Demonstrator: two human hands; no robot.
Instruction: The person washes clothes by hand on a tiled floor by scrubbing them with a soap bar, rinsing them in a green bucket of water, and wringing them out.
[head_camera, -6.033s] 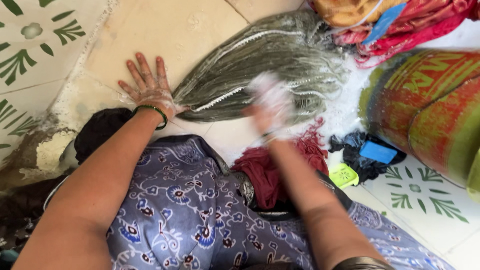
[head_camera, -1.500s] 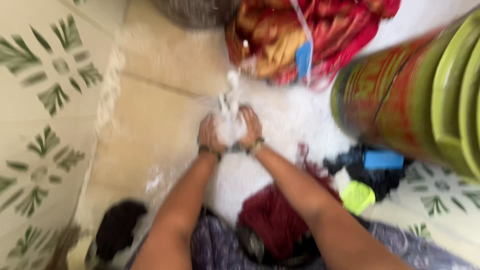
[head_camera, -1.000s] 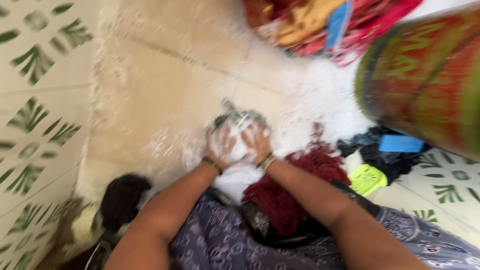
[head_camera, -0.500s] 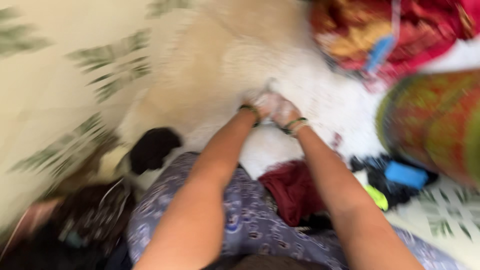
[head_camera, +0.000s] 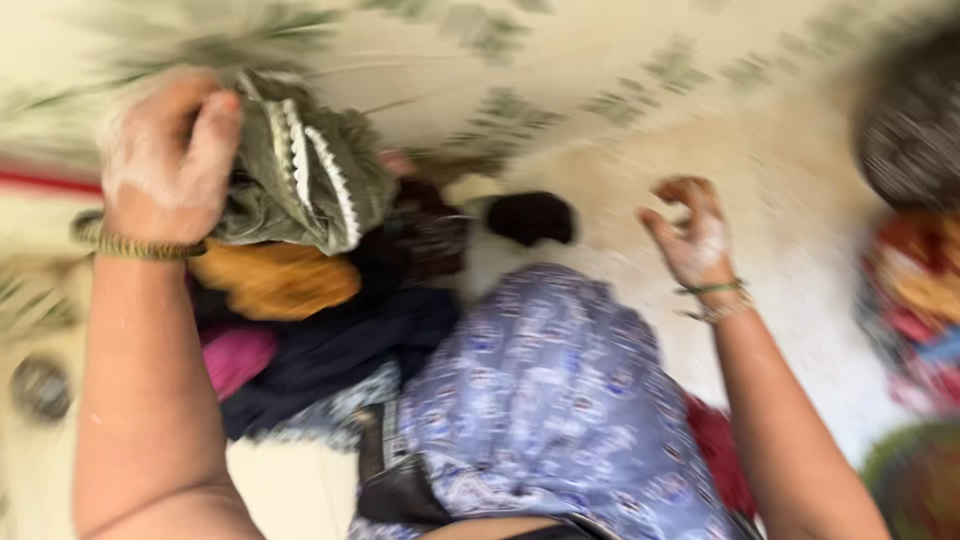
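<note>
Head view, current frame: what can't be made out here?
- Left hand grips a bunched green cloth with white trim; its full shape is hidden in the fist and motion blur.
- Right hand is raised and half curled, holding nothing; blur hides the fingertips.
- Pile of clothes: the arm and blur cover part of it.
- Right edge: colourful items cut off, unidentifiable.

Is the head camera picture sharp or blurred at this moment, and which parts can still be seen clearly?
Head view: strong motion blur everywhere; the tiled floor and the clothes at the right edge are smeared. The left hand gripping the grey-green cloth with white trim is the clearest part. The right hand is softer, apparently holding nothing. Light is even daylight, without glare or hard shadows.
</note>
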